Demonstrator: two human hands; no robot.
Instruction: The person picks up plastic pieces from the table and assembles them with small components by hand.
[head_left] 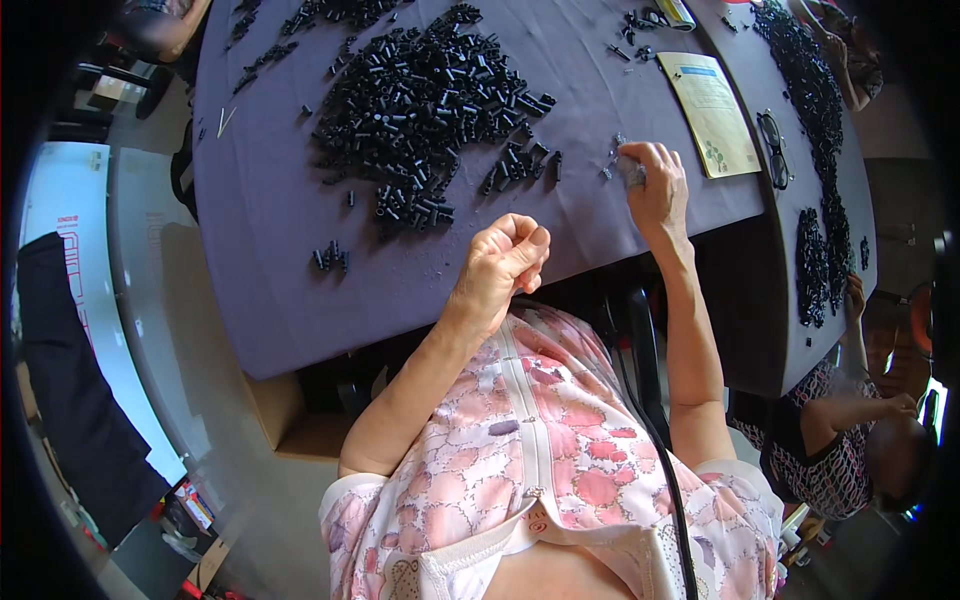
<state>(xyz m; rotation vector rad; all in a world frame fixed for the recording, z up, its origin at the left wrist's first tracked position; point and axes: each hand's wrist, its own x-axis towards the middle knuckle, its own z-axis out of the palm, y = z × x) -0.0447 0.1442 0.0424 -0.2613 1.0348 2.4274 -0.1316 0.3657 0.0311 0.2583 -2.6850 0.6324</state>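
My left hand (pixel 503 265) is held up over the near edge of the cloth-covered table, its fingers curled in and the thumb pressed against them. What it holds, if anything, is hidden. To the right, my right hand (pixel 658 190) rests low over the cloth with bent fingers, and something pale and see-through shows at its fingers. Beside those fingertips lie a few tiny clear bits (pixel 607 174). A large heap of short black tubular pieces (pixel 420 110) spreads beyond my left hand. Between the heap and my right hand is a smaller group of black pieces (pixel 515 165).
A yellowish booklet (pixel 710 115) and black-framed glasses (pixel 773 150) lie at the right. On the adjoining table runs a long band of black pieces (pixel 815 120), where other people (pixel 840 430) sit. A dark cable (pixel 660 450) hangs down my front.
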